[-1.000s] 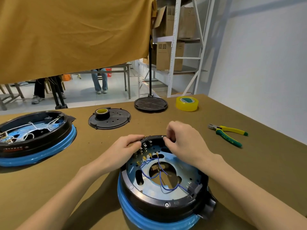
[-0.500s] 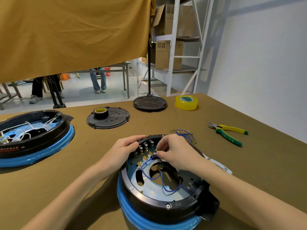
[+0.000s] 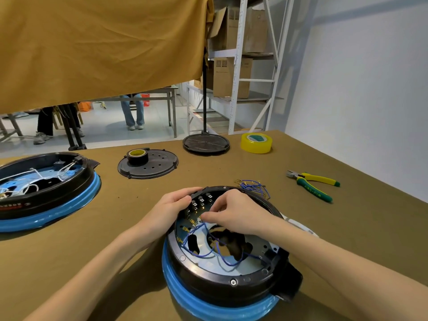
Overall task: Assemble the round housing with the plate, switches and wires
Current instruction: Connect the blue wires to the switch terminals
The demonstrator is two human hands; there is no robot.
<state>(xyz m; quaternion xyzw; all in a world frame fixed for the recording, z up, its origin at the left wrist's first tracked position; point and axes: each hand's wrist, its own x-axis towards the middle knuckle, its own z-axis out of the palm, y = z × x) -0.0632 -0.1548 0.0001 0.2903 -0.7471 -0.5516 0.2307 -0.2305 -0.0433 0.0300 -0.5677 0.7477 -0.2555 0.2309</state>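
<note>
Near bench edge: the round housing (image 3: 222,272), black with a blue ring beneath, sits right before me on the brown bench (image 3: 347,239).
Inside housing: a metal plate (image 3: 231,260) with cut-outs, blue wires (image 3: 208,246) looping across it, and a row of switches (image 3: 200,202) with brass terminals along the far rim.
My left hand (image 3: 171,209): it grips the housing's far-left rim, fingers curled over the edge beside the switches.
My right hand (image 3: 234,213): fingers bent down inside the housing, tips pinching a blue wire end just below the switches.
Spare wires (image 3: 253,185): a loose blue bundle lies on the bench just behind the housing.
Far right: pliers (image 3: 312,185) with green and yellow handles.
Far left: a second housing (image 3: 44,191) holding white wires.
Back of bench: black cover disc (image 3: 148,166) carrying a small tape roll, and a yellow tape roll (image 3: 256,142).
</note>
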